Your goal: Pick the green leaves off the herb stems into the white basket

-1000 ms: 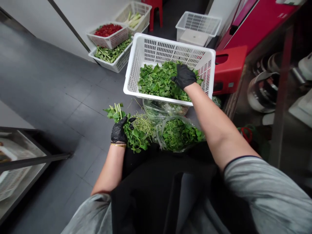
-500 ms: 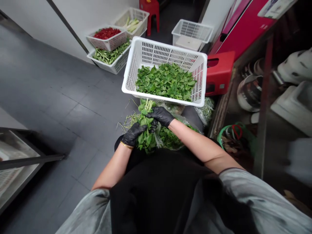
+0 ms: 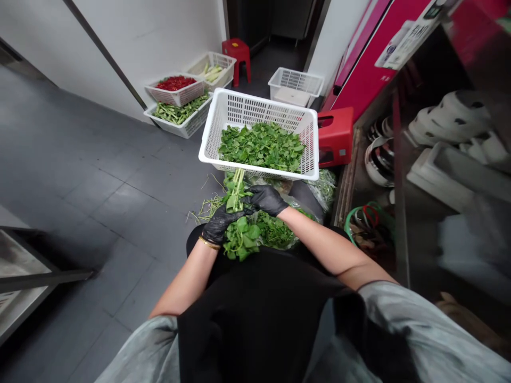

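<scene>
Black gloves cover both hands, which are close together in front of my lap. My left hand (image 3: 220,224) is closed around a bunch of leafy greens (image 3: 242,234), its pale cut stems pointing away from me and leaves hanging toward my apron. From the other side, my right hand (image 3: 269,200) has its fingers closed at the same bunch; the fingertips are partly hidden among the leaves. Just beyond the hands stands a white slotted basket (image 3: 259,169) with plucked green leaves (image 3: 263,146) inside. Below my right wrist lies an open plastic bag of more greens (image 3: 275,229).
Loose stems (image 3: 209,208) litter the floor at the left. Further off are crates of red chillies (image 3: 175,83) and green pods (image 3: 179,110), a red stool (image 3: 238,53) and another white crate (image 3: 295,80). A red stool (image 3: 339,135) and a shelf post (image 3: 400,213) border the right.
The view has tilted up, showing more of the doorway. My hands still hold the bunch; its stems now stand straighter, and my right fingers have shifted slightly along it.
</scene>
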Demonstrator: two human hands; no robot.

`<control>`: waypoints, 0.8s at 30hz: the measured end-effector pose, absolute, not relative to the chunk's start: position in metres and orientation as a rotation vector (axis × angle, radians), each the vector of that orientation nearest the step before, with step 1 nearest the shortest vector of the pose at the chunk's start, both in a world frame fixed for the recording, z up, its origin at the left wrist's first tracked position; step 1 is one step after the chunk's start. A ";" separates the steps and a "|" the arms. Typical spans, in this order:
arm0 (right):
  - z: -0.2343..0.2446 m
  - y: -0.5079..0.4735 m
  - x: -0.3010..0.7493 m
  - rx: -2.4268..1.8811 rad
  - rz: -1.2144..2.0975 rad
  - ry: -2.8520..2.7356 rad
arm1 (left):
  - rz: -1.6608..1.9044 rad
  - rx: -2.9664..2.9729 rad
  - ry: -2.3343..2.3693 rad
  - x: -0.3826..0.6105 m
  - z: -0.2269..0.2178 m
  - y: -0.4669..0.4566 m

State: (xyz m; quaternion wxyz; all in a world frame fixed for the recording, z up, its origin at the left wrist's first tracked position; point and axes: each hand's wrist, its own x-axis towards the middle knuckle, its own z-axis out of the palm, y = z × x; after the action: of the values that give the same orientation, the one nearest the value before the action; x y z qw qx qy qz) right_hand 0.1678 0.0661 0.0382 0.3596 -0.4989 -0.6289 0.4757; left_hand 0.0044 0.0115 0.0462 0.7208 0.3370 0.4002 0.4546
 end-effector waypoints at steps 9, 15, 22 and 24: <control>0.056 0.084 0.197 -1.172 1.234 -1.112 | 0.973 0.558 0.923 0.000 0.059 -0.003; 0.060 0.084 0.197 -1.095 1.317 -1.087 | 0.950 0.466 0.900 0.001 0.056 -0.005; 0.055 0.068 0.179 -1.164 1.181 -1.101 | 1.114 0.457 1.005 0.007 0.050 0.015; 0.059 0.074 0.181 -1.154 1.137 -1.228 | 1.138 0.447 1.050 0.009 0.049 0.023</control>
State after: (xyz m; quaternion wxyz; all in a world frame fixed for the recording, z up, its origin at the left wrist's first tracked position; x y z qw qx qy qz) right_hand 0.1808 0.0743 0.0587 0.5263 -0.4828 -0.5137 0.4755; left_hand 0.0091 0.0225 0.0492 0.6925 0.2002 0.4699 0.5094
